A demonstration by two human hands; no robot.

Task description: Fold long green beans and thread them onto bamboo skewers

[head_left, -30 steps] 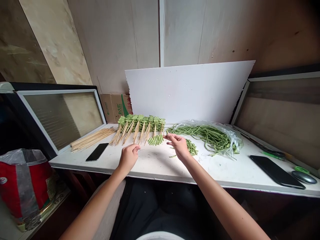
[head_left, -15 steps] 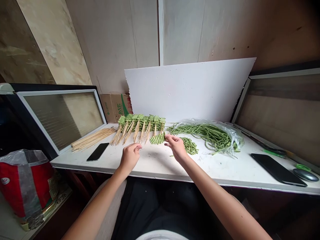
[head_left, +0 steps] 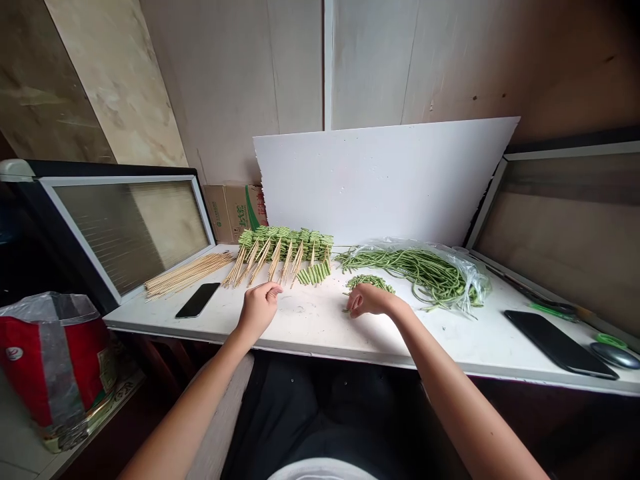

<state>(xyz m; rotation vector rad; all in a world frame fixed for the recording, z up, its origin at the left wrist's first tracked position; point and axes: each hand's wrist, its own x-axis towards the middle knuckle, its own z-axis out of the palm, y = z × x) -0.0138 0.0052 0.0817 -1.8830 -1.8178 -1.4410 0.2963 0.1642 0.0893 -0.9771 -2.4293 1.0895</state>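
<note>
At approx. 2 o'clock from L hand [head_left: 259, 307] and 10 o'clock from R hand [head_left: 367, 300], the skewer [head_left: 314, 273] was seen, long axis pointed approx. 8–2 o'clock, bean pcs [head_left: 306, 275] set crosswise. It was approached closest by L hand, near its 8 o'clock end; its 2 o'clock end was parted from R hand by bare table [head_left: 310, 327]. L hand was curled narrow, seemingly on the skewer's butt, tho the shaft btwn couldn't be made out clearly. Whether the skewer was raised or rested on table couldn't be told.

R hand was bent down, fingers curled, at near edge of the pile [head_left: 371, 281], which was spread at 12 o'clock from it; whether any pc was pinched couldn't be told. Stack [head_left: 285, 243] was placed just beyond the skewer, approx. 1 o'clock from L hand; loose sticks [head_left: 187, 273] were laid at 10 o'clock.
</note>
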